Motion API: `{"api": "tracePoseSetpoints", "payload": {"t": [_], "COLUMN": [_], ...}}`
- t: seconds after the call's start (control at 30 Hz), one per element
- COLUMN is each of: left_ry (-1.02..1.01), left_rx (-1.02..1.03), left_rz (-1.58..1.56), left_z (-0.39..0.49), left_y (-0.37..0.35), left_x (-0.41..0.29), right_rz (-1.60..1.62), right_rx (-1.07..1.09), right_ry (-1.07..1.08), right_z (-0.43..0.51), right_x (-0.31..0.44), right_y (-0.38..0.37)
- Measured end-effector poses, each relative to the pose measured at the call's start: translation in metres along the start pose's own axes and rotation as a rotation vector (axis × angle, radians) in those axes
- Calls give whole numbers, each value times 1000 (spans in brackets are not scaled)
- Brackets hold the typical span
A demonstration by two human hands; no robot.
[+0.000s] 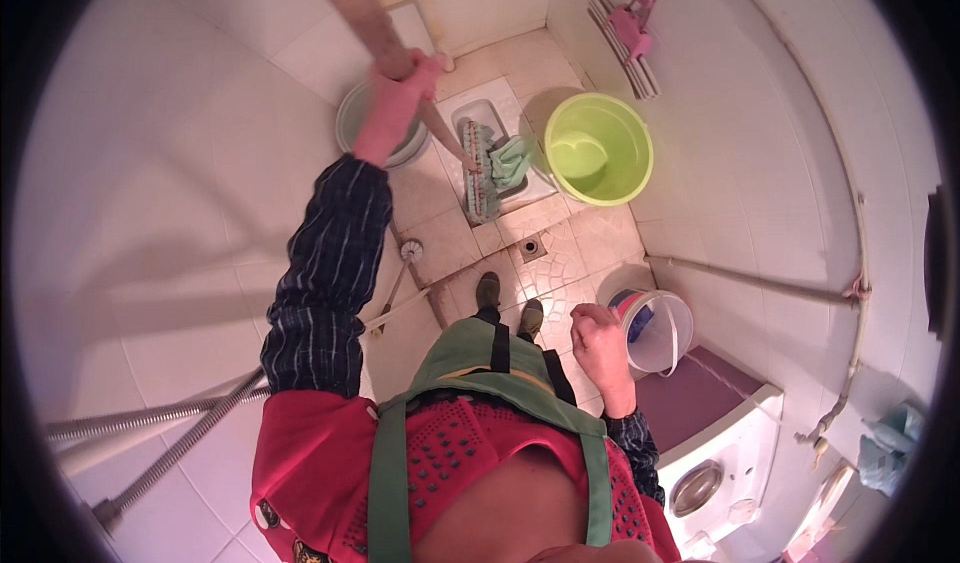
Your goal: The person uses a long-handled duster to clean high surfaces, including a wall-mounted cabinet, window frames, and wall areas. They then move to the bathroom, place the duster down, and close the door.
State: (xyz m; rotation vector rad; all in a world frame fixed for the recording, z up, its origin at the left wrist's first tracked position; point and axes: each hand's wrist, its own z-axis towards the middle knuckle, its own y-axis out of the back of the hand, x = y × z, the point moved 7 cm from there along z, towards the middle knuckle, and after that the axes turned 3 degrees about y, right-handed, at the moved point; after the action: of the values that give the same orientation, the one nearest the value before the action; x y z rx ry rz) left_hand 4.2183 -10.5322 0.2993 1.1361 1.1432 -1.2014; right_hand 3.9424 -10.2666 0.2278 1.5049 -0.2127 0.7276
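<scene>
My left hand (395, 101) is wrapped around the thick wooden handle (444, 129) of a mop, with the arm stretched forward. The handle slants down to a grey-green fabric mop head (477, 180) with an orange-red strip. That head lies across a white squat toilet pan (504, 91) set in the floor. A crumpled light green cloth (511, 161) rests against the head's right side, over the pan. My right hand (602, 345) hangs in front of me at the right, fingers curled in, with nothing visible in it. It is nearest to a white plastic bucket (660, 330).
A lime green bucket (637, 143) stands right of the pan, a grey tub (349, 124) left of it. A toilet brush (411, 251) leans low at the left. A floor drain (531, 248) lies ahead of my shoes. A washing machine (720, 480) is at lower right.
</scene>
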Motion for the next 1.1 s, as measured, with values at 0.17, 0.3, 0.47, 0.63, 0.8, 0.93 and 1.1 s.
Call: {"api": "tracePoseSetpoints", "payload": {"t": [0.17, 0.3, 0.47, 0.63, 0.8, 0.93, 1.1], "left_ry": [-202, -321, -400, -348, -228, -138, -98], "left_rx": [-116, -366, -378, -292, -172, 10, 198], "left_rz": [0, -69, -1, 50, -5, -86, -136], "left_z": [-37, -81, -107, -120, -139, -157, -164], "left_y": [14, 22, -19, -68, -108, -150, -210], "left_x": [-145, -240, -263, -220, -202, -198, -188], "right_rz": [42, 33, 67, 71, 78, 127, 248], "right_rx": [-47, -64, -95, -69, -67, -59, -235], "right_ry": [-59, -7, 81, 96, 90, 129, 113], "right_z": [-36, -52, -62, -75, -88, -86, -52], "right_x": [-23, -31, -35, -43, -49, -41, -26], "right_y": [25, 36, 42, 42, 42, 35, 44]}}
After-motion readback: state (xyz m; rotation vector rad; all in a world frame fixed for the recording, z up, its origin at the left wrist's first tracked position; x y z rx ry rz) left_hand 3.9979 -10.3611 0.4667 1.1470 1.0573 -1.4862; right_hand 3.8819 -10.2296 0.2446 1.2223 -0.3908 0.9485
